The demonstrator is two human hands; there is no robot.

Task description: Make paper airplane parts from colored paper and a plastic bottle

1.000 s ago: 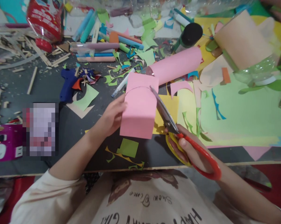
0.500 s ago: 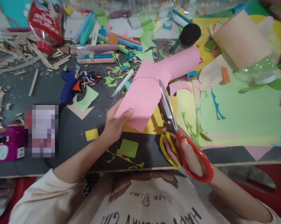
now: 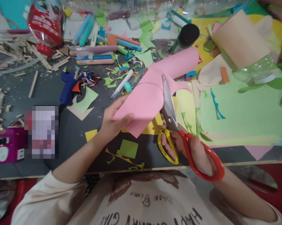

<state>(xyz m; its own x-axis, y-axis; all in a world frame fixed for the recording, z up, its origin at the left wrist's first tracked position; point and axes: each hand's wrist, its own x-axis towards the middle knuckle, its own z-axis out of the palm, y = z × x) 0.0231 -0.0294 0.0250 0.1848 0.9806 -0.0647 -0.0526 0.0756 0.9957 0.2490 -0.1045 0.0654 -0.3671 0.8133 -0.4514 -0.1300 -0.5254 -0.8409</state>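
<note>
Bench (image 3: 47, 87) is lying below left fingers (image 3: 128, 118) pinching pink paper (image 3: 143, 100), likely bendy, best edge-held; right fingers (image 3: 168, 147) gripping scissors (image 3: 170, 121).

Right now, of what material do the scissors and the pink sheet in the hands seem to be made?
Scissors: blades look like metal, grey and shiny; red and yellow handles probably plastic, smooth and evenly coloured. Pink sheet: likely paper or thin card, matte, with thin, crisp edges.
</note>
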